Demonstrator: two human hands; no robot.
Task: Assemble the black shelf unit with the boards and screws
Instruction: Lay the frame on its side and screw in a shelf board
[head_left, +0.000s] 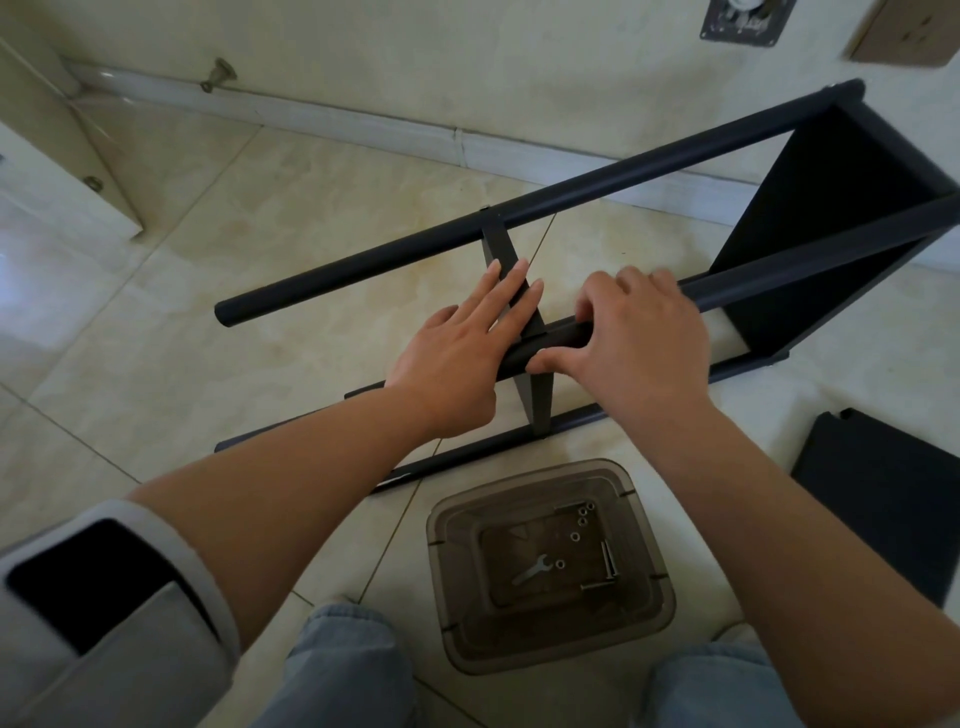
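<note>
The black shelf frame (810, 218) lies on its side on the tiled floor (260, 234), near the wall, with one board fitted at its far right end and a narrow board (511, 270) standing edge-up between the poles in the middle. The left hand (462, 353) lies flat with fingers straight and together on that narrow board, while the right hand (639, 332) curls its fingers and thumb around the near upper pole (550, 343). Just below, a brown plastic tub (550, 566) holds screws (608, 561), nuts and a small wrench (530, 570), and a loose black board (893, 499) lies to the right.
</note>
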